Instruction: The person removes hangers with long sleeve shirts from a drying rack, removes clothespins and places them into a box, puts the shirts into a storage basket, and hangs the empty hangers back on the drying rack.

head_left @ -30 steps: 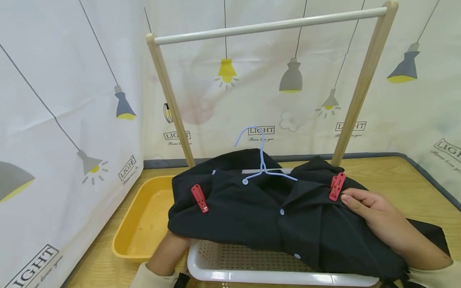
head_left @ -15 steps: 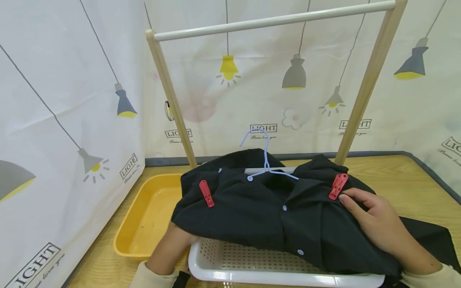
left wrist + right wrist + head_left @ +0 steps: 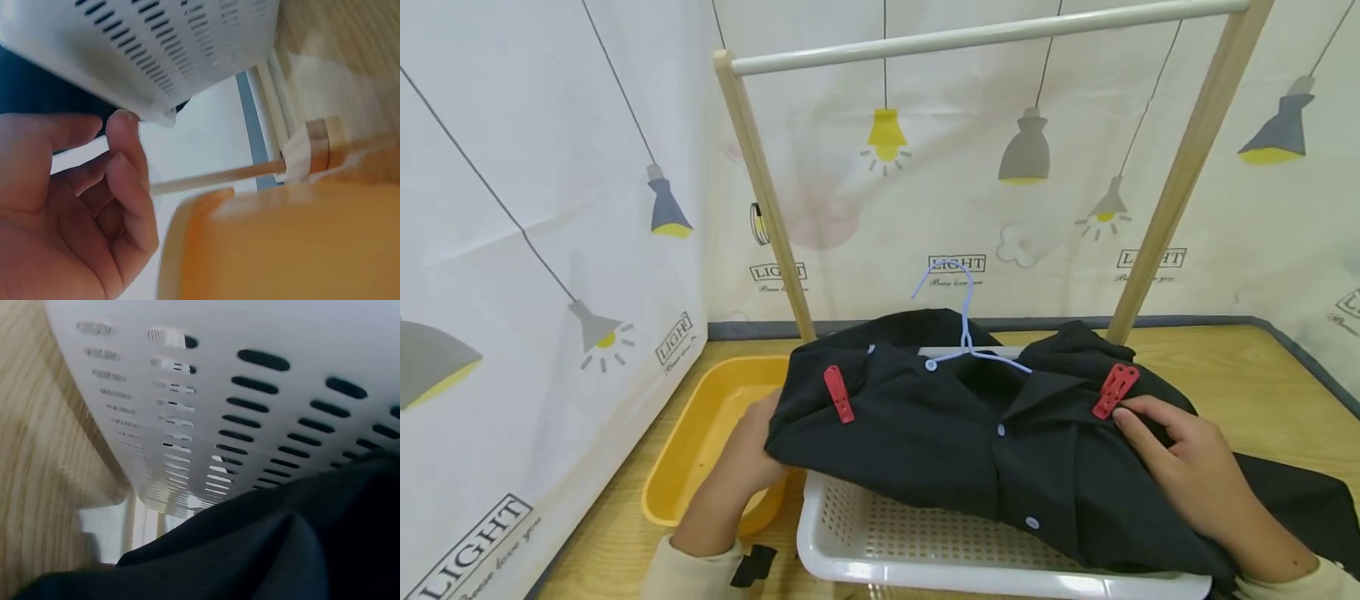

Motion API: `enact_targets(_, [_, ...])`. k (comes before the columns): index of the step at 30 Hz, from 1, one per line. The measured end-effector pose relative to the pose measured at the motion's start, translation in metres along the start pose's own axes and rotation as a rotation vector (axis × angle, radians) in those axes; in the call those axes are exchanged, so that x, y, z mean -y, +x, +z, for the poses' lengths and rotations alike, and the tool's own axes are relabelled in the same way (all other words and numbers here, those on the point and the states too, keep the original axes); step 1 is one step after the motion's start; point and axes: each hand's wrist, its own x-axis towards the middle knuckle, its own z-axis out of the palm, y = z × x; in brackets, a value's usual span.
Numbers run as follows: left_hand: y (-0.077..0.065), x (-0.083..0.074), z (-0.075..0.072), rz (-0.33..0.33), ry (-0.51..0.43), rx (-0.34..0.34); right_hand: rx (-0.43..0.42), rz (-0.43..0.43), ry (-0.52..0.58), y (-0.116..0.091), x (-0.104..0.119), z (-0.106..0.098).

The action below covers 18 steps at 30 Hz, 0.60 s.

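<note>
A black shirt (image 3: pixel 917 442) with pale blue buttons lies draped over a white basket (image 3: pixel 910 571). A light blue wire hanger (image 3: pixel 967 321) pokes out of its collar, hook upward. One red clothespin (image 3: pixel 838 394) sits on each shoulder side, the other red clothespin (image 3: pixel 1116 390) on the right. My right hand (image 3: pixel 1187 467) pinches the cloth beside the right clothespin's lower end. At the shirt's left edge is my left hand (image 3: pixel 756 446), fingertips partly behind the cloth in the head view. The left wrist view shows its fingers loosely curled near the basket's rim, holding nothing.
A yellow tray (image 3: pixel 658 487) stands on the wooden table to the left, behind my left forearm. Behind the basket rises a drying rack with wooden posts (image 3: pixel 767 200) and a white crossbar (image 3: pixel 985 35). Printed sheets (image 3: pixel 827 200) line the back and sides.
My left hand has come out from under the shirt, up and left to its edge. The right hand keeps its hold beside the right clothespin. The head view has shifted slightly.
</note>
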Motion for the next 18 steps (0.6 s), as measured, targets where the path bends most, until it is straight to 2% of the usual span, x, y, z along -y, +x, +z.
enact_targets(2, [0.003,0.001,-0.004,0.005,-0.005,-0.021,0.010,0.008,0.005,-0.001,-0.001,0.000])
enact_targets(4, [0.006,-0.001,-0.009,-0.044,-0.023,-0.044,0.019,0.014,0.005,-0.001,-0.001,-0.001])
enact_targets(7, [0.007,-0.004,-0.014,-0.153,-0.080,-0.083,0.029,0.017,-0.001,0.000,-0.001,-0.001])
enact_targets(9, [0.007,-0.007,-0.016,-0.182,-0.121,-0.127,0.025,0.009,-0.003,0.000,-0.001,-0.001])
enact_targets(13, [0.004,-0.015,-0.015,-0.140,-0.147,-0.217,0.019,-0.004,-0.006,0.000,-0.001,-0.001])
enact_targets(18, [-0.002,-0.024,-0.014,-0.046,-0.105,-0.364,0.021,-0.006,-0.003,0.000,-0.001,-0.001])
